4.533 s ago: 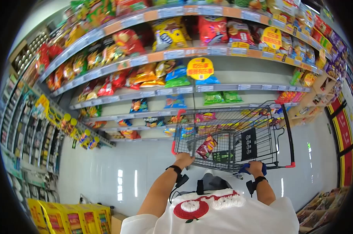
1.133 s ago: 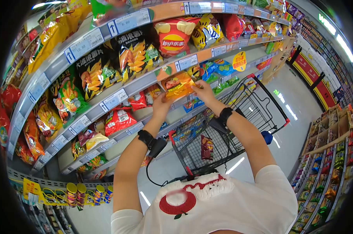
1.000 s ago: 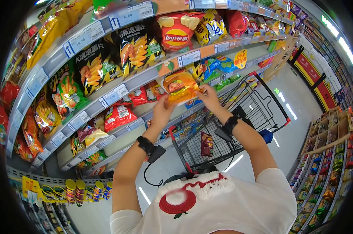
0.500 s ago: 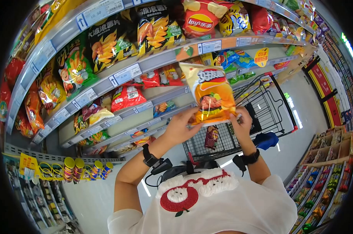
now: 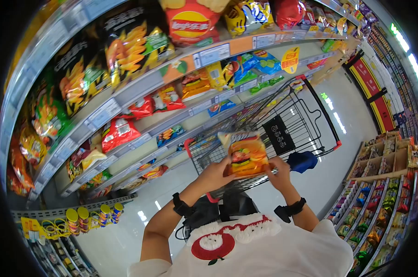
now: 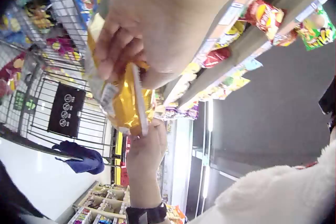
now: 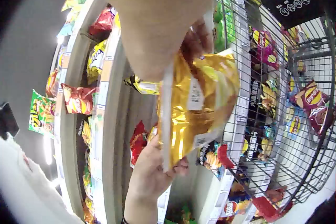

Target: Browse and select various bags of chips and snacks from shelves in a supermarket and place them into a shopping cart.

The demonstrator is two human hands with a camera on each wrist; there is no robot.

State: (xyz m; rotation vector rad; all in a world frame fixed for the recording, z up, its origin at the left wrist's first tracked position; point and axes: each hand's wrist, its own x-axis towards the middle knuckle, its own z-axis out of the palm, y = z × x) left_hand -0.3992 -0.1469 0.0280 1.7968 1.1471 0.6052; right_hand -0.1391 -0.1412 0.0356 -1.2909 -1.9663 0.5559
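Note:
An orange-and-cream bag of chips [image 5: 248,159] is held in front of the body, overlapping the shopping cart [image 5: 303,90] in the head view. My left hand [image 5: 215,175] grips its lower left corner, thumb on the printed front. At the lower right corner, my right hand [image 5: 279,173] pinches the bag's edge. Both wrist views show the bag's shiny gold side and pale sealed edge, with a hand at each end. A maroon bag of chips [image 7: 315,106] lies inside the cart in the right wrist view.
Shelves [image 5: 140,87] full of chip bags curve along the left and front. A dark blue cloth item [image 5: 303,161] hangs on the cart's near side. Cardboard bins [image 5: 379,159] and snack racks stand at right. Canisters [image 5: 83,219] hang at lower left.
My hands, earlier on the cart, took the orange bag off the shelf. Over the last second they have brought it down and back toward the body, in front of the cart.

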